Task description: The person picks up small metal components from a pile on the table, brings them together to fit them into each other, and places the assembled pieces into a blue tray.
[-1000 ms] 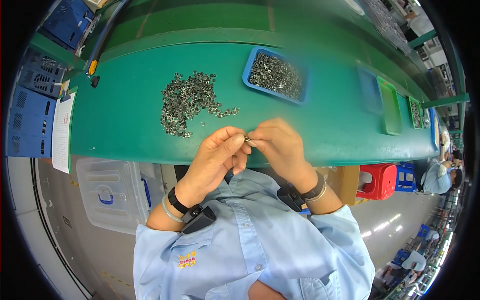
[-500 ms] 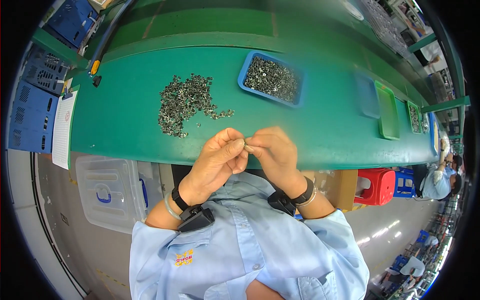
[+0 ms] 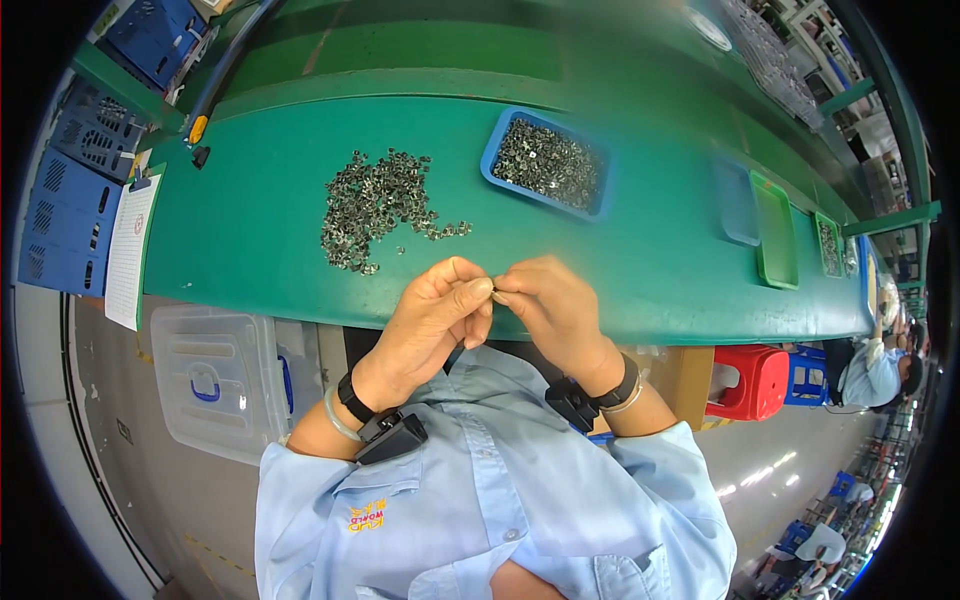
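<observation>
My left hand (image 3: pixel 440 318) and my right hand (image 3: pixel 553 312) meet fingertip to fingertip above the front edge of the green table (image 3: pixel 260 270). Between their pinched thumbs and forefingers sits a small metal part (image 3: pixel 493 289), mostly covered by the fingers. Beyond my left hand lies a loose pile of small shiny metal parts (image 3: pixel 375 205), with a short tail of them trailing right. Farther off and to the right, a blue tray (image 3: pixel 487 165) holds many similar metal parts.
Toward the right end are a translucent blue tray (image 3: pixel 737 205), a green tray (image 3: pixel 777 235) and a smaller green tray with parts (image 3: pixel 828 245). A clipboard (image 3: pixel 132 250) leans by blue crates (image 3: pixel 65 235) at left. Below stand a clear plastic box (image 3: pixel 215 375) and a red stool (image 3: pixel 755 383).
The whole view has shifted slightly. My hands stay pinched together at nearly the same place, and my right wrist has moved a little to the right.
</observation>
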The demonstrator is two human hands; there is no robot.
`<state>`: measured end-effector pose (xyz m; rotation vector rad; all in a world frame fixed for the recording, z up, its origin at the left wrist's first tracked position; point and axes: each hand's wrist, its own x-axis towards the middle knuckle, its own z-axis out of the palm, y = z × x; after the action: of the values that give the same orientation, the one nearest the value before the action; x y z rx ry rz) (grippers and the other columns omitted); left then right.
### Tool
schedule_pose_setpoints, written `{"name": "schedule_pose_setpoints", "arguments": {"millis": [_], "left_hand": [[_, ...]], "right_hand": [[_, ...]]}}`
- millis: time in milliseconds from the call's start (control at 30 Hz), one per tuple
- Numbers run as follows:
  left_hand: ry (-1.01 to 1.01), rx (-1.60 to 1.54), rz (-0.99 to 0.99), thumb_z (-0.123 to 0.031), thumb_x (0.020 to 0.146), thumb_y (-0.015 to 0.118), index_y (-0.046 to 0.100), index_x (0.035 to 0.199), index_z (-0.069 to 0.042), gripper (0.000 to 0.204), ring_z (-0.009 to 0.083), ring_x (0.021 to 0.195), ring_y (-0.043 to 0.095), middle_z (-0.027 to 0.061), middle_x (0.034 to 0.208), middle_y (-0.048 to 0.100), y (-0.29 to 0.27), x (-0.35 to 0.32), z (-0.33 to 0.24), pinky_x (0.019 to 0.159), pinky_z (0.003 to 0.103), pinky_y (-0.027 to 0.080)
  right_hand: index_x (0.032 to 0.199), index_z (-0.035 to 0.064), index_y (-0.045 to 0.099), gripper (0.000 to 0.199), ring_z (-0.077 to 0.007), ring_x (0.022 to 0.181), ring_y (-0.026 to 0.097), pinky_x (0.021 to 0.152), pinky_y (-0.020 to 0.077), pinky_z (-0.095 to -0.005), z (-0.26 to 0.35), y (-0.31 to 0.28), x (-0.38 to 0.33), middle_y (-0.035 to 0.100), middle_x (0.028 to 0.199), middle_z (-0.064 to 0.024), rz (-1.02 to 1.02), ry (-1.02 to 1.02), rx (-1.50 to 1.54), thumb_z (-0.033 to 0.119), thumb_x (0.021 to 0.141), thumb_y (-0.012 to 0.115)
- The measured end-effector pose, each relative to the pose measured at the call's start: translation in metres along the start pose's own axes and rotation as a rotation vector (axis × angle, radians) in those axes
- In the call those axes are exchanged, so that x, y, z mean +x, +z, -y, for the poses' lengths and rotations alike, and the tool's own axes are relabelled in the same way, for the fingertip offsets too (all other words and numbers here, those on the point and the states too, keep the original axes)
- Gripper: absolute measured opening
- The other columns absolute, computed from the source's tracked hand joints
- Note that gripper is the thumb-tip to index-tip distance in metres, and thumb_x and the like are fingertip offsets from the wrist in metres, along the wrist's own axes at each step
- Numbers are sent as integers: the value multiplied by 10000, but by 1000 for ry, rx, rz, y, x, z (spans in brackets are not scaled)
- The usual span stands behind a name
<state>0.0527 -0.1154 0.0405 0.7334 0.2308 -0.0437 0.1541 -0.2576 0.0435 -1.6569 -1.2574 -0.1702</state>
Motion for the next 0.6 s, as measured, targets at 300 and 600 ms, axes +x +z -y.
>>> {"name": "schedule_pose_setpoints", "arguments": {"millis": [300, 600], "left_hand": [[-3, -4, 4, -217, 944, 551, 540, 941, -54, 163, 121, 573, 536, 38, 751, 601, 1, 0, -1, 494, 249, 394], [-21, -114, 43, -207, 941, 554, 546, 946, -53, 154, 109, 574, 524, 33, 772, 604, 3, -1, -1, 477, 242, 365]], "right_hand": [[908, 47, 616, 167, -192, 714, 613, 581, 502, -280, 2, 5, -4, 620, 818, -76, -48, 89, 128, -16, 770, 686], [901, 55, 631, 152, -190, 742, 616, 621, 507, -287, 3, 4, -5, 632, 830, -69, -79, 157, 231, -2, 772, 688]]}}
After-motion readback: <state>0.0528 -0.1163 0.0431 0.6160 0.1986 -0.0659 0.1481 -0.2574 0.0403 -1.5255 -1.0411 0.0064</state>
